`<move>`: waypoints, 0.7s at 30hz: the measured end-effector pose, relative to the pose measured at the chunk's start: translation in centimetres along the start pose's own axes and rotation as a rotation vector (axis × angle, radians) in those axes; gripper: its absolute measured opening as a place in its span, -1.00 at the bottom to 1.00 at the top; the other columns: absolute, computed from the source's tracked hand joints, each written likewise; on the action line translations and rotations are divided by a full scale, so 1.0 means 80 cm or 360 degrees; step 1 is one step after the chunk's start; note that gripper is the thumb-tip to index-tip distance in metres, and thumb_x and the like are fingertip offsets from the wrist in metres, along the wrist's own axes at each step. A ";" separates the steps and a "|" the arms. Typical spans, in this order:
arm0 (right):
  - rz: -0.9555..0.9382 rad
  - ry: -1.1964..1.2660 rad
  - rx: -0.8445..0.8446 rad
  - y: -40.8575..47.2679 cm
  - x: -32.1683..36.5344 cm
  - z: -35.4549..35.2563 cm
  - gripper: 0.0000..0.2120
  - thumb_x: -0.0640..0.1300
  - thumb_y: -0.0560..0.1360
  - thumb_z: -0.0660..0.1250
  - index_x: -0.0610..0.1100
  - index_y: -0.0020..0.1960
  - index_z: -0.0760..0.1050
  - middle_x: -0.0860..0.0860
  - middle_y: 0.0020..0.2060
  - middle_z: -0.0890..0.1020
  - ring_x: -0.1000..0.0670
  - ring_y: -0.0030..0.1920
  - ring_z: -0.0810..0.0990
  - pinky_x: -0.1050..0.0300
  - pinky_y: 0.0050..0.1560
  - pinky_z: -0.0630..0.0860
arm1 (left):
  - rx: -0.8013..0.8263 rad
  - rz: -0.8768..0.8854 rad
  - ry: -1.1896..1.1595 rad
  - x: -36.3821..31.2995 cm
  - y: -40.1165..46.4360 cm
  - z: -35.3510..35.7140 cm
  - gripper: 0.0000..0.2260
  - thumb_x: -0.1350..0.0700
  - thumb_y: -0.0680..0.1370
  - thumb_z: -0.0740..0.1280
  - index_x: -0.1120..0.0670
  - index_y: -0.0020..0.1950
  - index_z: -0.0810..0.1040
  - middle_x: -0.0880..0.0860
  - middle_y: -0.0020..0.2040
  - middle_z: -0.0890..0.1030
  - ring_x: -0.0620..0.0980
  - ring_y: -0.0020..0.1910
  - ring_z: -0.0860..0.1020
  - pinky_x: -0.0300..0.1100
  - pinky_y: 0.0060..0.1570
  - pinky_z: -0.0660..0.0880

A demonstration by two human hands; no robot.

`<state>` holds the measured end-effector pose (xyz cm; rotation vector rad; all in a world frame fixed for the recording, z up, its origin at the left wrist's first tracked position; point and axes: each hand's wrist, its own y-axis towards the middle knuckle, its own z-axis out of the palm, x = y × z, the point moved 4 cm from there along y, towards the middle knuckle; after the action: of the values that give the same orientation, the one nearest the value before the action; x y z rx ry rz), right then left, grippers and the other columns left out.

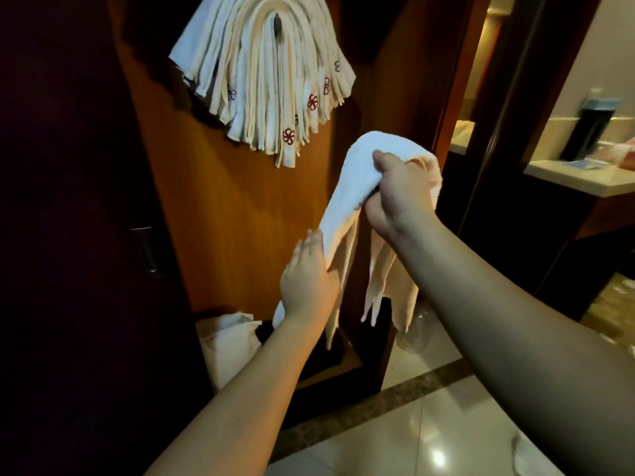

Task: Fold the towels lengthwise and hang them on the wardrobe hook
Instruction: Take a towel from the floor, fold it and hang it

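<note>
Head view: both hands on towel (347, 194)

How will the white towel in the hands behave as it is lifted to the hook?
Probably floppy: the towel drapes over the right hand, ends hanging. Likely light, since one grip carries it. It may unfold, so the left hand steadies the lower part.

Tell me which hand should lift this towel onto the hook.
Right, probably. The right hand grips the towel at its folded top, nearest the hook already loaded with hung towels. The left hand rests lower, flat along the hanging length.
</note>
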<state>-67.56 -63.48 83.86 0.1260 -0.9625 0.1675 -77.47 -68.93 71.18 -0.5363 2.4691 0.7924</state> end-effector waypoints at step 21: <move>-0.0055 0.0540 -0.0362 0.054 0.053 -0.064 -0.57 -0.33 0.51 0.35 -0.19 0.36 0.39 -0.16 0.09 0.65 -0.20 0.05 0.67 -0.21 0.08 0.61 | -0.0811 -0.0343 -0.1754 0.163 -0.009 -0.081 -0.75 0.26 0.53 0.36 -0.01 0.11 0.44 -0.03 0.03 0.56 -0.15 -0.01 0.55 -0.39 -0.04 0.47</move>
<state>-61.93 -58.00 84.60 -0.0938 -0.6346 0.0441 -89.74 -76.24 68.24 -0.3637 1.1869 1.2034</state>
